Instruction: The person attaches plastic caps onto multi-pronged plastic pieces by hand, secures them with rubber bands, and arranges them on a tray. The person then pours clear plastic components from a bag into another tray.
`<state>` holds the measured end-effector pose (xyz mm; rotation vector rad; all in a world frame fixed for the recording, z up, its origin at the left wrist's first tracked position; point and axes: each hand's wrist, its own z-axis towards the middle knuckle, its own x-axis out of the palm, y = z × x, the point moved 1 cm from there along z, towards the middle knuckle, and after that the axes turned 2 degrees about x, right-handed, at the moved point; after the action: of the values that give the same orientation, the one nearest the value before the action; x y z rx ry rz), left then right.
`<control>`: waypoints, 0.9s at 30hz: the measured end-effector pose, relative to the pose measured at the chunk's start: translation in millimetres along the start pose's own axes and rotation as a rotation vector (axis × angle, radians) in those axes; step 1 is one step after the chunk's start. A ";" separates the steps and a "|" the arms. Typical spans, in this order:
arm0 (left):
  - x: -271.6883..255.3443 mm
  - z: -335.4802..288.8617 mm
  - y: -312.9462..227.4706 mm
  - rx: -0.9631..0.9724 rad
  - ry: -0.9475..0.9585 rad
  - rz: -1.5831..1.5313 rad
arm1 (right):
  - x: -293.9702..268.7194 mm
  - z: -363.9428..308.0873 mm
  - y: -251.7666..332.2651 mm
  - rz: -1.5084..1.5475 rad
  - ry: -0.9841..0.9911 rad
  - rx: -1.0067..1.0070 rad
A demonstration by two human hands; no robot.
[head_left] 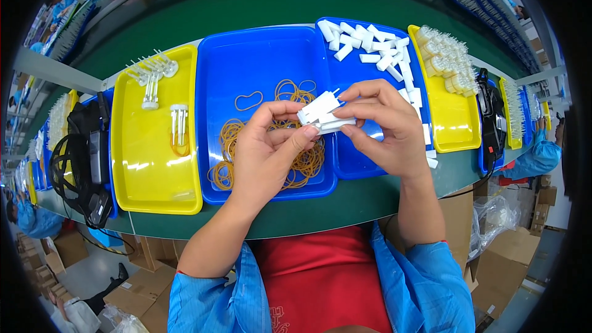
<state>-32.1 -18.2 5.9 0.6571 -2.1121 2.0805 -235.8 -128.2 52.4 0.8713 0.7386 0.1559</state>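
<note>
My left hand [266, 151] is closed on a small bundle of white rectangular pieces [319, 108], with thin white tips sticking out at its upper right. The fingers of my right hand [387, 124] pinch the bundle's right side. What lies inside the bundle is hidden. Both hands are above the blue trays. Below and behind my left hand, many tan rubber bands [303, 169] lie in the larger blue tray [259, 49]. Loose white rectangular pieces [370, 40] are scattered in the smaller blue tray [364, 163] by my right hand.
A yellow tray [154, 191] at left holds white stemmed parts [151, 77] and a banded bundle [179, 122]. Clustered clear-and-cream parts [447, 58] fill much of the right yellow tray [456, 139]. Black cables [68, 166] hang at far left. Beyond runs a green belt [259, 6].
</note>
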 end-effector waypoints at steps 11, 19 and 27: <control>0.5 -1.7 -1.5 0.018 0.035 0.000 | 6.6 1.3 2.1 0.071 0.061 -0.010; -0.7 0.7 1.3 0.047 0.052 0.007 | 10.0 1.6 -5.0 -0.118 0.024 -0.151; -0.4 0.6 -12.6 -0.143 0.110 -0.234 | 14.9 -2.0 -1.9 0.204 -0.174 0.099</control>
<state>-26.9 -18.3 17.4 0.7141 -1.9939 1.7838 -226.3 -122.0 42.3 1.0404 0.4975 0.2228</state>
